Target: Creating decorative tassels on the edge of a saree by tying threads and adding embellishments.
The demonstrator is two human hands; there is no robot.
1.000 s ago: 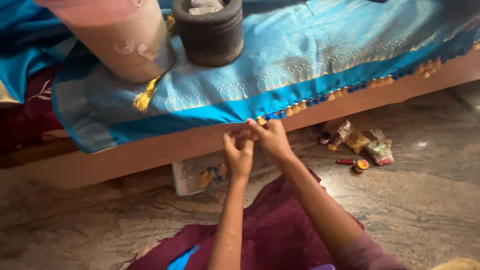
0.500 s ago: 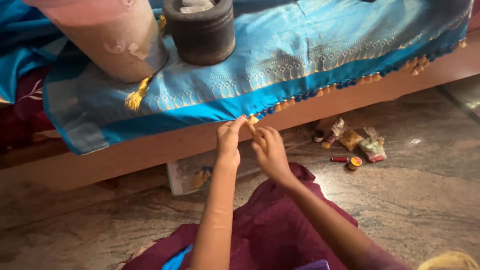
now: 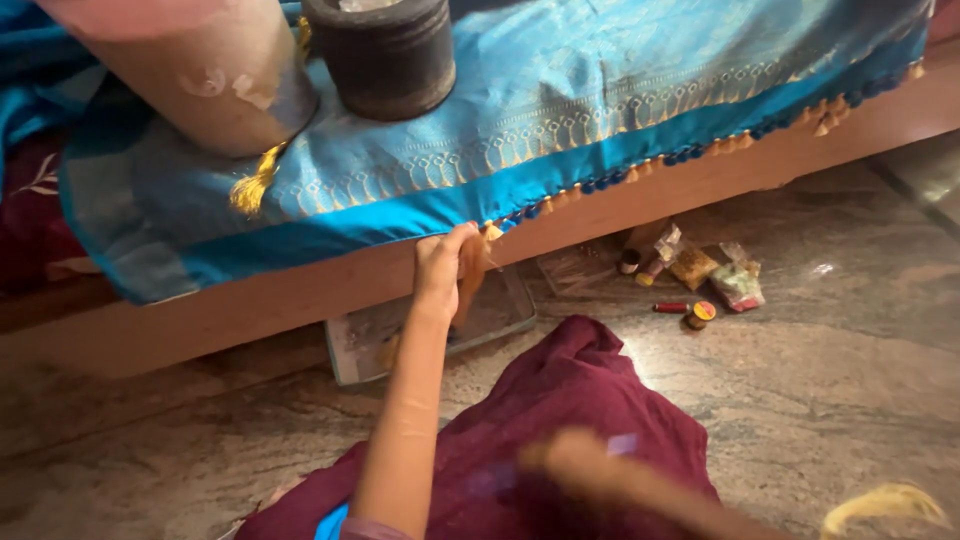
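Pinching the hem of the blue cloth (image 3: 560,110) is the left hand (image 3: 447,272), its grip closed on the edge right where a small golden tassel (image 3: 492,233) is hanging. The cloth is lying draped over a low wooden worktop (image 3: 300,290), and its border is running away to the right as a row of blue beads and golden tassels (image 3: 700,150).

To do this step well, the left hand should probably be keeping the hem taut and level just below the worktop's edge, so that the bit being worked is not sagging or twisting. The fingers are best kept close beside the tassel rather than over it, leaving it free for the other hand.

The right hand (image 3: 575,460) is showing only as a blur low in the view, well apart from the hem, over the maroon garment (image 3: 570,390); whether it is open or closed I cannot tell.

A dark round stone pot (image 3: 385,55) and a pale cylindrical vessel (image 3: 215,80) are standing on the cloth, likely weighing it down. A yellowish thread (image 3: 885,503) is lying on the stone floor (image 3: 850,350) at the lower right, and small spools and packets (image 3: 700,275) are sitting further off under the worktop.
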